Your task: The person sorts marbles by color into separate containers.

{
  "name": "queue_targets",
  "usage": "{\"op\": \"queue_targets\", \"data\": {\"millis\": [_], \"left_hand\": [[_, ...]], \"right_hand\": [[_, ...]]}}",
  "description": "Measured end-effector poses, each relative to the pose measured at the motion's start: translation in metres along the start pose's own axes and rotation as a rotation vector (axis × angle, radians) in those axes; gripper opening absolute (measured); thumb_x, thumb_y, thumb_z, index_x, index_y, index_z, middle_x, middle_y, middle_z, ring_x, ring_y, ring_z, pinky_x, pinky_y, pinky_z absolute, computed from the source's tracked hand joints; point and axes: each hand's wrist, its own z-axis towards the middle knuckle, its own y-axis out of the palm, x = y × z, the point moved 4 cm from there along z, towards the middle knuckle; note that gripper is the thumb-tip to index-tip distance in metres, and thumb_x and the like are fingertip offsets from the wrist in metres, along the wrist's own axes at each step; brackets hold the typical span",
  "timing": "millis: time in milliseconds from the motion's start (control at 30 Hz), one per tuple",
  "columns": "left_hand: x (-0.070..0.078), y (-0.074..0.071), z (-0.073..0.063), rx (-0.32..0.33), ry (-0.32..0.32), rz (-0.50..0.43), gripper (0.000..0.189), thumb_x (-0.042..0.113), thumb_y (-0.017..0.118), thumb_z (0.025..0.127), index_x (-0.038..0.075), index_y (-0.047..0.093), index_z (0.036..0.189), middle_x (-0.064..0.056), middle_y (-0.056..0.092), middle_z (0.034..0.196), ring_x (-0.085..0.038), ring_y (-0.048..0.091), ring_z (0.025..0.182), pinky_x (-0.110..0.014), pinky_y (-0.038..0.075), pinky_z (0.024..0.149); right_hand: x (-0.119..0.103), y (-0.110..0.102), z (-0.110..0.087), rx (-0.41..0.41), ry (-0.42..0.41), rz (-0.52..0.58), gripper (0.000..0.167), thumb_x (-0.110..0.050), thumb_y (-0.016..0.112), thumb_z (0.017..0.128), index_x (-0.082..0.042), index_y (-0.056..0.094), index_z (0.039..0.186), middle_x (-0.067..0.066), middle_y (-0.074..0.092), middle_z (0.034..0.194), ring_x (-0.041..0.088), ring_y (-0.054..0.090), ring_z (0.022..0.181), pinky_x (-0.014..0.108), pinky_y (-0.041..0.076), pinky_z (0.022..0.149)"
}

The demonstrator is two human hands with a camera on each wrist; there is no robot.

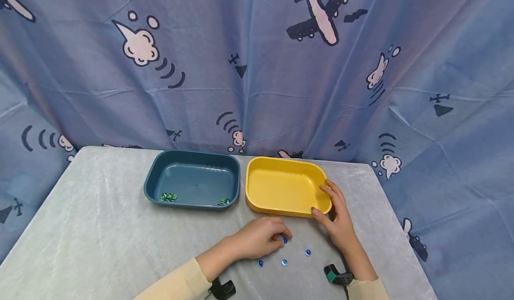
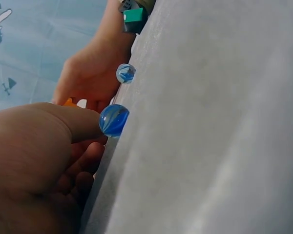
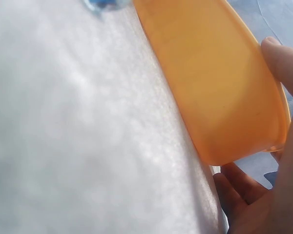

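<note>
In the head view my left hand (image 1: 261, 237) pinches a blue marble (image 1: 285, 240) between thumb and curled fingers, low over the table. Three more marbles lie around it: a dark blue one (image 1: 260, 263), a paler one (image 1: 284, 262) and another blue one (image 1: 308, 252). My right hand (image 1: 339, 219) holds the right end of the yellow tray (image 1: 285, 193), thumb at the front corner and fingers at the right rim. In the left wrist view, a swirled blue marble (image 2: 114, 120) shows beside the left thumb; whether it is the pinched one is unclear.
A teal tray (image 1: 196, 175) stands left of the yellow one, with green marbles (image 1: 167, 197) at its front left and a few more (image 1: 224, 201) at its front right. Behind the grey-covered table (image 1: 100, 228) hangs a blue airplane-print curtain (image 1: 201, 46).
</note>
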Motion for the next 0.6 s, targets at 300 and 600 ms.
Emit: {"op": "queue_targets", "data": {"millis": [300,600], "left_hand": [[-0.0037,0.0045,-0.0007,0.028,0.042,0.026,0.017,0.013,0.078,0.104,0.019,0.082,0.12,0.014,0.07,0.112,0.004,0.058,0.091,-0.011,0.048,0.08],[-0.0039,0.0044,-0.0009,0.044,0.053,0.016,0.015,0.014,0.078,0.104,0.019,0.082,0.118,0.014,0.07,0.11,0.006,0.059,0.092,-0.011,0.049,0.081]], "right_hand": [[-0.0023,0.0,-0.0006,0.002,-0.006,-0.001,0.065,-0.003,0.078,0.098,-0.005,0.053,0.157,0.004,0.025,0.178,0.009,0.031,0.158,0.012,0.031,0.12],[-0.0023,-0.0001,-0.0005,0.0,-0.011,-0.003,0.068,-0.003,0.077,0.098,-0.004,0.05,0.16,0.005,0.026,0.178,0.009,0.031,0.157,0.011,0.032,0.119]]}}
